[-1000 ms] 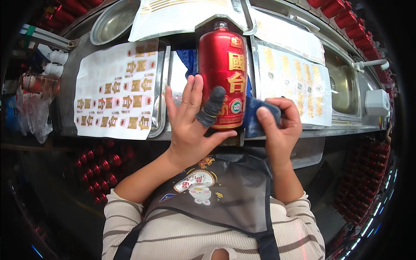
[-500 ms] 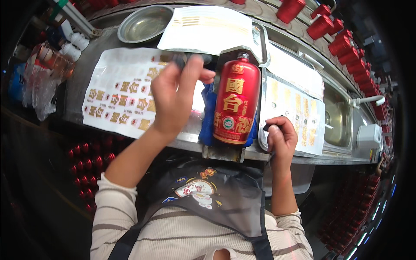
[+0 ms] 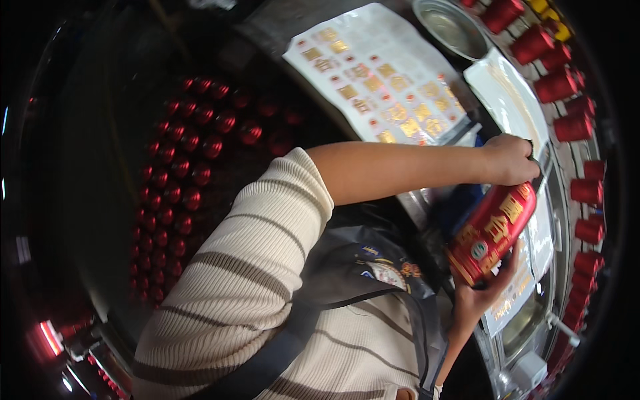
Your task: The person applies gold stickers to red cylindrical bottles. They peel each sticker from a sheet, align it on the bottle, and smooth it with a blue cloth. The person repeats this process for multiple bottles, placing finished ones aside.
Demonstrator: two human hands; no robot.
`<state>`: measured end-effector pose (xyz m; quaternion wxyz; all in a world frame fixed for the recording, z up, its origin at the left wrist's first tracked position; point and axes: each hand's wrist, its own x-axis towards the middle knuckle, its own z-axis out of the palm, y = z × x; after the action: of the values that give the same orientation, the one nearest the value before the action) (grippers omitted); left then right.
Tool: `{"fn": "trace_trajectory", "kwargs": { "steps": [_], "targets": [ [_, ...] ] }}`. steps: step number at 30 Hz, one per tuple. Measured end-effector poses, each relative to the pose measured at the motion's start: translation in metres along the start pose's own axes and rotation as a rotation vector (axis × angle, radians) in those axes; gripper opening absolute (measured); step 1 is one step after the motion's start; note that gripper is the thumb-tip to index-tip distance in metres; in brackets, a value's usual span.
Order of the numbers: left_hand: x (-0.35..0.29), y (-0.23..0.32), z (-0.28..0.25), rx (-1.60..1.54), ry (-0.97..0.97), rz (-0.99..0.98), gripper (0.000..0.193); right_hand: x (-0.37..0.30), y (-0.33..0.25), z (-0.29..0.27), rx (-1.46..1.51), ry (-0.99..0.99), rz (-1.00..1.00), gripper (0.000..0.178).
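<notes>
My left arm reaches across to a red bottle [image 3: 495, 232] with gold characters and a round green-and-white mark. My left hand [image 3: 510, 160] is closed round the bottle's neck end and hides the top; something dark shows at its fingertips. Against the lower side of the bottle lies my right hand [image 3: 490, 287], its fingers curving along the side near the base. The bottle is tilted in this view, held between both hands. Beside it a blue cloth [image 3: 457, 208] is partly covered by my left forearm.
A white sheet of gold and red transfers [image 3: 380, 73] lies on the metal bench, near a metal basin [image 3: 453, 30]. Red bottles [image 3: 573, 127] line the far side. Several more [image 3: 190, 140] stand low at left. A sink [image 3: 523, 327] and tap [image 3: 563, 328] are at lower right.
My view has swung to the left, so the bench now appears at right. Both hands have come onto the bottle, the left at its neck, the right near its base.
</notes>
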<state>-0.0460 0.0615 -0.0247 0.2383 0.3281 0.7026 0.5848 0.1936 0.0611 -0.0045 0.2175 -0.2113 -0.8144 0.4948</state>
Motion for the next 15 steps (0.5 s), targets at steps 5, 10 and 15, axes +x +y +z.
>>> {"fn": "trace_trajectory", "kwargs": {
  "steps": [5, 10, 15],
  "targets": [
    [-0.076, 0.022, -0.158, -0.085, -0.194, 0.090, 0.037, 0.022, -0.022, 0.015, 0.116, -0.311, -0.073, 0.111],
    [-0.184, 0.084, -0.263, 0.217, 0.134, 0.061, 0.032, 0.082, -0.067, 0.089, -0.342, -0.531, -0.366, 0.103],
    [-0.276, 0.038, -0.269, 0.764, 0.399, -0.075, 0.018, 0.091, -0.056, 0.101, -0.108, -0.448, -0.290, 0.091]
  ]
}}
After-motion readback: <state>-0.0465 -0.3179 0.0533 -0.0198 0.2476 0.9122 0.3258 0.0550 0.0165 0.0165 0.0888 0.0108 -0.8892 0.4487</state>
